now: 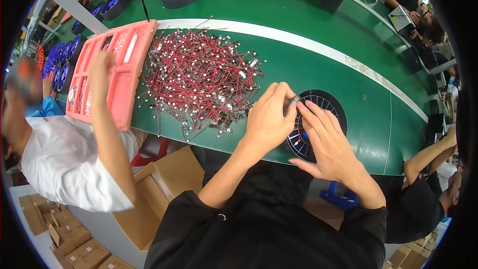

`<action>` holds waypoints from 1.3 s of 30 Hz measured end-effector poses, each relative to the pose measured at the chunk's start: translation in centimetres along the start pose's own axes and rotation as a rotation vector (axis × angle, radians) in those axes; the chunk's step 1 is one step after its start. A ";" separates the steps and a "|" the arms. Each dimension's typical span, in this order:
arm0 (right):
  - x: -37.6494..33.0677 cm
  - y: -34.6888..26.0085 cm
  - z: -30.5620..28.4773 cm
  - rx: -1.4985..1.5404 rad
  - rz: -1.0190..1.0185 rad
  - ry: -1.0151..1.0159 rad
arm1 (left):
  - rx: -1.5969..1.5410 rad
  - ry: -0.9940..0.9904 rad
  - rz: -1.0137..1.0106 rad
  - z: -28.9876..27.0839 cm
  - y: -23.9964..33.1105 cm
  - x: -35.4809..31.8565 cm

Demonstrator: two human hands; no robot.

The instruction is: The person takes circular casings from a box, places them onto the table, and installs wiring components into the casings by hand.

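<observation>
Now my left hand (266, 119) and my right hand (326, 142) meet over round black fan housing (326, 102) on green conveyor belt (318, 69); left fingertips pinch small metal piece (295, 99) at housing's rim; right fingers lie spread on housing, gripping nothing I can make out; blue blades show beneath palms; heap of red wires (199, 77) just left of left hand; pink tray (117, 67) beyond heap, co-worker's hand (101, 65) resting on it.
</observation>
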State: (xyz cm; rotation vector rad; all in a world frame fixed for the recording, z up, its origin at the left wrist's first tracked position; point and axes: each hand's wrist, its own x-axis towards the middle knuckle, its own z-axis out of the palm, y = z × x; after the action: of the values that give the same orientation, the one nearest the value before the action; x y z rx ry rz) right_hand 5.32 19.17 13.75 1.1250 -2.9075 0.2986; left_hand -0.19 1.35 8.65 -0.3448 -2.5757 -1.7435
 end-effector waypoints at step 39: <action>15.0 29.5 1.1 -0.478 0.494 0.309 | 0.632 0.268 0.220 -11.4 -3.0 2.6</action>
State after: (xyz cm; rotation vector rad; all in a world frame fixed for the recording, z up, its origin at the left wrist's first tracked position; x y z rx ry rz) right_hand -25.45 30.28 8.77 0.2638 -2.7073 -0.2027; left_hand -4.53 -9.71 10.57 -0.3258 -2.5886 -0.7808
